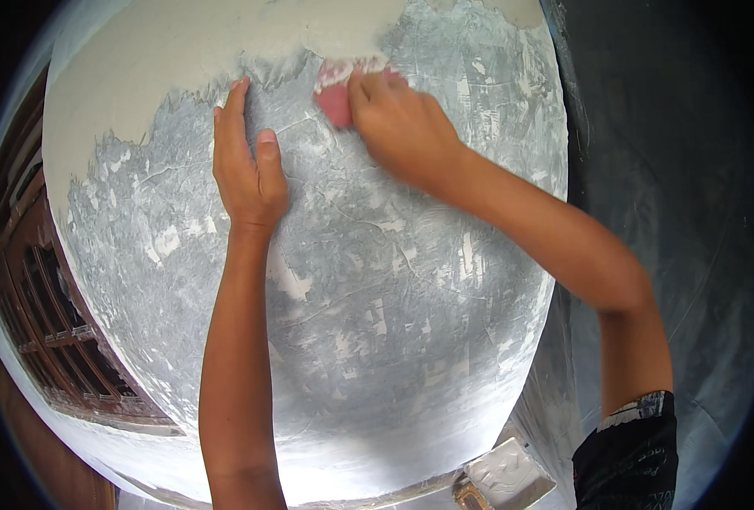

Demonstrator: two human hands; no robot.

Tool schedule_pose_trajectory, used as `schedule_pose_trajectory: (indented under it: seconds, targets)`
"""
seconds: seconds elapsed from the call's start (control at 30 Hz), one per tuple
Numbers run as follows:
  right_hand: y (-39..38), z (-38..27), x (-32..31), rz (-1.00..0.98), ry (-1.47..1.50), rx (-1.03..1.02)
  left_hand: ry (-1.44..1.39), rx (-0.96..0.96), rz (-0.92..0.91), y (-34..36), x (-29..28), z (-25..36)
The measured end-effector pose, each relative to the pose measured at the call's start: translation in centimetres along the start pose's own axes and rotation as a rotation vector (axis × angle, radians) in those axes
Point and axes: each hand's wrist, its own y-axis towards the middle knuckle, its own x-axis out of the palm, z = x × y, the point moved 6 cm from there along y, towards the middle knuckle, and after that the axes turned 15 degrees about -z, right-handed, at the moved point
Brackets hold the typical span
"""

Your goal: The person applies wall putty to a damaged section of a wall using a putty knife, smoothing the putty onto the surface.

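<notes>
Right hand [409,129] gripping pink scraper [334,104], left hand [249,174] outstretched against wall [368,272]

A brown barred frame [58,338] stands left; dark sheeting [657,212] hangs right.

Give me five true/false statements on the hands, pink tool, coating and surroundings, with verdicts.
1. The right grip holds a pink tool. True.
2. The left grip is closed around a tool. False: the left grip is open, holding nothing visible.
3. The smooth cream coating lies along the picture's bottom. False: the cream coating lies across the top.
4. A dark sleeve shows at lower right. True.
5. The brown barred frame stands at right. False: at left.
</notes>
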Motion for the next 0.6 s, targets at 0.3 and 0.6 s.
schedule_pose_trajectory:
  seconds: [0.3, 0.6]
  targets:
    - [6.2, 5.2, -3.9, 0.102, 0.074, 0.097, -0.013, 0.022, 0.04, 0.7, 0.4, 0.6]
    - [3.4, -0.4, -3.4, 0.114, 0.084, 0.031, -0.03, 0.028, 0.064, 0.1, -0.4, 0.0]
